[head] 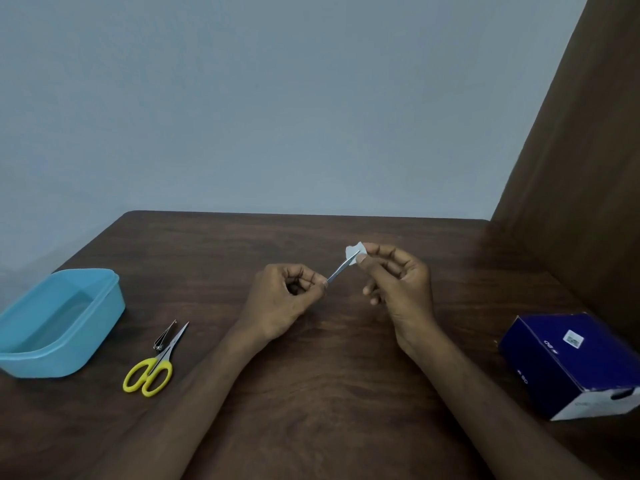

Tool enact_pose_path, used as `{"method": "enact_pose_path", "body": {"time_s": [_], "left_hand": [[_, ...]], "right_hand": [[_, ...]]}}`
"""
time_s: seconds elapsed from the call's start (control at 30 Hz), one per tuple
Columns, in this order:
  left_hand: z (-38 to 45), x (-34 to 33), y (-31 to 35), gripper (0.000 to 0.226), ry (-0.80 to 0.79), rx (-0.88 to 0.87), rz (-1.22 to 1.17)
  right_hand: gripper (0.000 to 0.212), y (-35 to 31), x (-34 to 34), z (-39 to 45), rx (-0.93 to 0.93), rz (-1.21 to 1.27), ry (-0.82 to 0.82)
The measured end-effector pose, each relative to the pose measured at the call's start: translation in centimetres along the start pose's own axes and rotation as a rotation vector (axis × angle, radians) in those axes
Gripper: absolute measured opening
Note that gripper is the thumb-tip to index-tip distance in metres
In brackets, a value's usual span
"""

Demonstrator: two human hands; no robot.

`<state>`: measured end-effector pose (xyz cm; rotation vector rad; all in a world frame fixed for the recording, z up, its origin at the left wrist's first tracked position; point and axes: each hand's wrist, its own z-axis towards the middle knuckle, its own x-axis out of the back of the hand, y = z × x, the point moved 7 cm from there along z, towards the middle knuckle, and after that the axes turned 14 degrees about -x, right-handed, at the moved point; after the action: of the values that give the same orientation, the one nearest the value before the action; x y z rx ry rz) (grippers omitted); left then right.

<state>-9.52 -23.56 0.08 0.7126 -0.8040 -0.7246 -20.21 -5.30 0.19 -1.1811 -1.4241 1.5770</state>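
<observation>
Between right hand [401, 289] fingers [371, 250], white pad [352, 251] touches left hand's [284, 299] tweezers [341, 270].

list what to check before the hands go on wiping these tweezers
1. Left hand pinches the tweezers at their near end: ok.
2. Right hand pinches the white wipe between thumb and fingers: ok.
3. Wipe touches the tweezers' far tip: ok.
4. Tip clean: cannot tell, the wipe covers it.
5. Yellow scissors and nail clipper lie on the table, apart from both hands: ok.
</observation>
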Motion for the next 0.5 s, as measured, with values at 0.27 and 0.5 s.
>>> {"method": "enact_pose_path", "body": {"time_s": [0.27,0.5], "left_hand": [[0.1,0.1,0.2,0.008,-0.001,-0.016,0.003],[0.0,-0.1,0.1,0.01,-0.016,-0.024,-0.005]], "right_hand": [[0.009,1.4,-0.1,0.0,-0.171,0.123,-0.009],[0.01,1.9,-0.8,0.1,-0.215,0.06,-0.055]]}}
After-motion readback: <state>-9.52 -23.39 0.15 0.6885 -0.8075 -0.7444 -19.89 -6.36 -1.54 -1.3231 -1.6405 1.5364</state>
